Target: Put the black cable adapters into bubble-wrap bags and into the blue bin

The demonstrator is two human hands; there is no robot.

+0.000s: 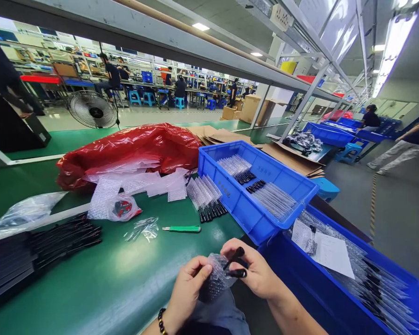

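My left hand (192,284) pinches the left edge of a clear bubble-wrap bag (216,281) in front of my lap. At the bag's mouth, my right hand (253,267) has its fingers closed around a black part (238,273) with two dark ends sticking out to the right. The part's other end is partly inside the bag or behind it. Beyond my hands, a green cutter (182,229) lies on the green table (132,284). Wrapped pieces with black ends (209,204) form a row beside the blue crate (226,186).
A red plastic bag (136,149) with flat bubble bags (136,182) lies at the back. Small clear packets (145,228) and black parts (63,239) are at left. A lower blue crate (310,293) with wrapped pieces and papers (330,251) stands at right. People work farther off.
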